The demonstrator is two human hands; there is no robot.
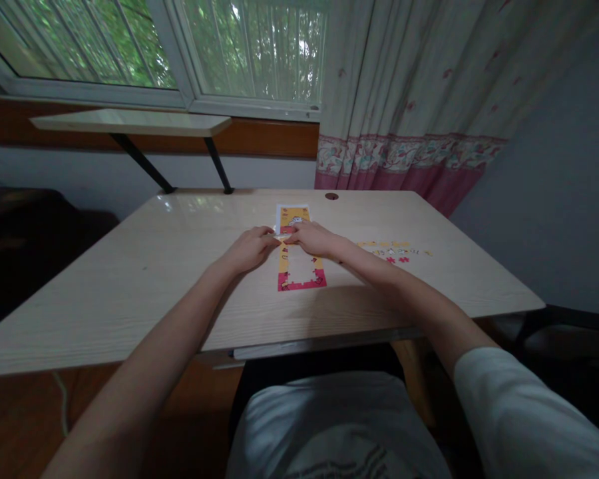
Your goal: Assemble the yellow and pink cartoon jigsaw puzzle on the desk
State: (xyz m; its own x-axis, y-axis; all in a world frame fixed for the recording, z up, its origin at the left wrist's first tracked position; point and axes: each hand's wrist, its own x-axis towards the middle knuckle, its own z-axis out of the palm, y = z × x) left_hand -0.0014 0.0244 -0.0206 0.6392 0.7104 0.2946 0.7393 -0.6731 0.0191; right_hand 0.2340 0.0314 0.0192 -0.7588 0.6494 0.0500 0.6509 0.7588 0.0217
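A jigsaw puzzle border (302,286) lies on the desk, red along its near edge and yellow up its left side, with bare desk inside it. At its far left corner my left hand (253,248) rests with curled fingers, thumb and fingertips closed on a small puzzle piece. My right hand (311,237) reaches across the far edge, its fingers closed at the same corner and meeting the left fingertips. Both hands partly cover the piece and the far edge. Just behind them lies a yellow and red picture card (299,213) with a white cartoon figure.
Loose yellow, white and red puzzle pieces (391,251) are spread to the right, beyond my right forearm. A raised shelf (130,122) on black legs stands at the back left. The desk (130,279) has a round cable hole (332,196) near its back edge.
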